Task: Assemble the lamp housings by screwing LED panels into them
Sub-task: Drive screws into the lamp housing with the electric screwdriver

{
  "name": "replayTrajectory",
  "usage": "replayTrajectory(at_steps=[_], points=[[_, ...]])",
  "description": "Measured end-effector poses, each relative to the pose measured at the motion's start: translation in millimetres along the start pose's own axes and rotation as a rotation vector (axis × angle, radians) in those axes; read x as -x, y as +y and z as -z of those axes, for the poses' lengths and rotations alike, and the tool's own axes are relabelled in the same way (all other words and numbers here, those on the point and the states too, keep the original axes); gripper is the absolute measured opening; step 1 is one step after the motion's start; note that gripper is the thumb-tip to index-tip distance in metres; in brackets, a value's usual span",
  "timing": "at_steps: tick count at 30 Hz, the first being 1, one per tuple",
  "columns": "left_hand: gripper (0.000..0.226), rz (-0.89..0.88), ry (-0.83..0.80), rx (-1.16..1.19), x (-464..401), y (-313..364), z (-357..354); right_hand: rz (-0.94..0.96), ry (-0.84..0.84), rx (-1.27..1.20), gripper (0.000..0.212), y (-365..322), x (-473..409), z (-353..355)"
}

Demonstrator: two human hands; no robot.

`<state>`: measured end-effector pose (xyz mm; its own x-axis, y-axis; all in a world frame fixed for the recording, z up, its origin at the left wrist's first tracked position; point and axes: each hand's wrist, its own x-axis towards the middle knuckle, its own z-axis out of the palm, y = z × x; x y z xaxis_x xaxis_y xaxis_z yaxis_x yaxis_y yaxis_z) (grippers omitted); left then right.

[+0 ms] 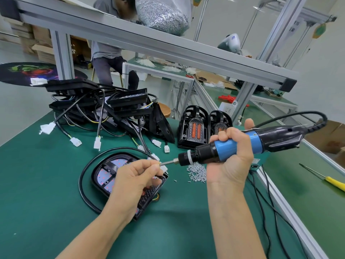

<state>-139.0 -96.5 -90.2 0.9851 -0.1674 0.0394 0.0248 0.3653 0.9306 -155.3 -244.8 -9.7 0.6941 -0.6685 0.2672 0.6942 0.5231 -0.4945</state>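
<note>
A black lamp housing (104, 176) with an LED panel inside lies on the green mat, ringed by its black cable. My right hand (229, 157) grips a blue and black electric screwdriver (233, 146), held level with its bit pointing left. My left hand (134, 180) hovers over the housing and pinches a small screw at the tip of the bit (168, 162). A small heap of loose screws (197, 172) lies just right of the housing.
A tangled pile of wired black housings (104, 107) with white connectors fills the back left. Two stacks of lamp housings with red lenses (194, 128) stand behind the screwdriver. A yellow-handled tool (334, 182) lies at the right. A person sits beyond the aluminium frame (149, 45).
</note>
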Motion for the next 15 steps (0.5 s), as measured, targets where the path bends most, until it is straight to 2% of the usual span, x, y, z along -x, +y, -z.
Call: replayTrajectory(at_steps=[4, 7, 10, 13, 15], points=[[0.031, -0.055, -0.02, -0.154, -1.7, 0.8, 4.0, 0.021, -0.047, 0.01, 0.042, 0.1, 2.1, -1.5], [0.029, -0.112, 0.01, -0.266, -2.7, -0.6, 5.9, 0.043, 0.019, 0.015, 0.039, 2.9, 2.1, -3.6], [0.028, -0.086, 0.018, -0.225, -6.3, -0.3, 8.7, 0.025, 0.087, -0.007, 0.038, 4.9, 1.2, -3.3], [0.011, 0.019, -0.113, -0.13, -7.5, 2.7, 14.2, 0.022, 0.011, 0.013, 0.038, 4.9, 6.4, -3.0], [0.008, 0.075, -0.178, -0.09, -8.0, 3.7, 17.5, 0.042, -0.058, 0.034, 0.042, 3.4, 8.0, -4.0]])
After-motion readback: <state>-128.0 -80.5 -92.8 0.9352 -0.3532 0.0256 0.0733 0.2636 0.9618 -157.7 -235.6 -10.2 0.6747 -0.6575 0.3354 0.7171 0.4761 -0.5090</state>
